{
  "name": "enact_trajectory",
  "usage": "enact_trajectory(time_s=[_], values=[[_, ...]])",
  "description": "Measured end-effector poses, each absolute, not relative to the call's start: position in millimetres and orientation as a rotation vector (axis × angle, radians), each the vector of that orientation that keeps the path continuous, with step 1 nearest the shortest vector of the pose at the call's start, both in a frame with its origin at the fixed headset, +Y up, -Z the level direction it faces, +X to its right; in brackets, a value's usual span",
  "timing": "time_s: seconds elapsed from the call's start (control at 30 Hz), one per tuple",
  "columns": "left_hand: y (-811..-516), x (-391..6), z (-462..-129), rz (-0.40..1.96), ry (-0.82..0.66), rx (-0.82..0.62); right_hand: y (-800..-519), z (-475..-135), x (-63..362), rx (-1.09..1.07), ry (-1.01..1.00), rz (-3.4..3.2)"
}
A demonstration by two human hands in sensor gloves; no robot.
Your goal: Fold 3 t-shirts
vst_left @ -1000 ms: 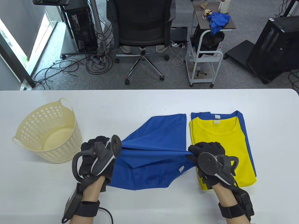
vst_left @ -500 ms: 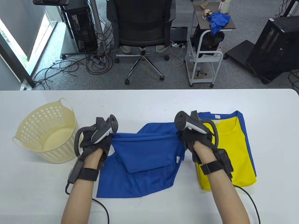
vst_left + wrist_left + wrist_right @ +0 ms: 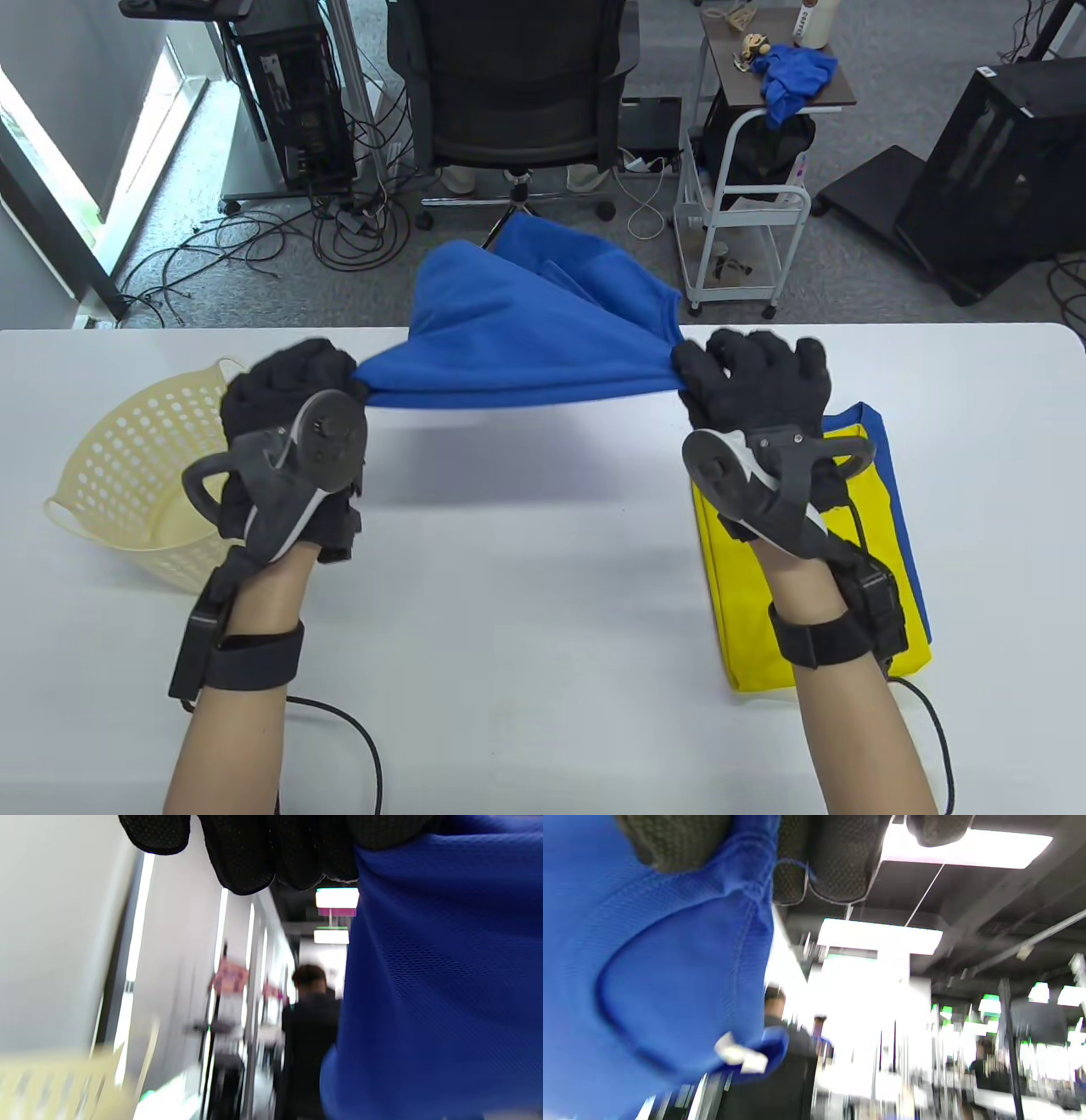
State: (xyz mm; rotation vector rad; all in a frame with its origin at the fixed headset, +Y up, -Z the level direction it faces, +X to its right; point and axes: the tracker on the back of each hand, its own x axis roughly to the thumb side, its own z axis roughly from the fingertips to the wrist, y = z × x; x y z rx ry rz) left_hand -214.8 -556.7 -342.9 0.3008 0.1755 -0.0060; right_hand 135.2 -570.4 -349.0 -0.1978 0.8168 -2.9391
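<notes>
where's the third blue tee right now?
Table view: blue tee is airborne mid-frame, stretched between left hand and right hand, above the table.

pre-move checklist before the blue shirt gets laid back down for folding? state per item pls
1. Left hand grip on blue t-shirt: ok, it holds one end of the edge.
2. Right hand grip on the other end: ok.
3. Shirt clear of the table: ok, held up, cloth billowing away from the person.
4. Edge taut between the hands: ok, roughly level.
5. Landing spot between basket and folded yellow t-shirt: ok, bare white top.
6. Shirt flat, without twists: cannot tell, cloth is bunched and the wrist views are blurred.
</notes>
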Motion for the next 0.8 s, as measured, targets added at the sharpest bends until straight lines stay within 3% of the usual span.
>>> enact_trajectory(time_s=[0.1,0.17,0.23,0.3,0.4,0.5,0.57,0.8], values=[[-647,-206,-349,-0.099,0.165,0.0,-653,-358,136,-0.215,0.296,-3.006],[-689,-208,-343,-0.114,0.162,-0.006,-691,-355,135,-0.204,0.05,-3.013],[-715,-214,-339,-0.092,0.155,-0.168,-714,-348,135,-0.227,-0.036,-2.985],[-725,-218,-330,-0.05,0.144,-0.195,-721,-341,134,-0.27,-0.136,-2.999],[-717,-221,-316,-0.061,0.132,-0.223,-716,-331,134,-0.299,-0.194,-3.011],[-689,-222,-296,-0.064,0.116,-0.166,-694,-316,132,-0.331,-0.258,-2.996],[-658,-224,-280,-0.051,0.099,-0.098,-668,-301,131,-0.345,-0.259,-2.99],[-558,-229,-238,-0.009,0.1,0.139,-562,-258,135,-0.388,0.07,-3.06]])
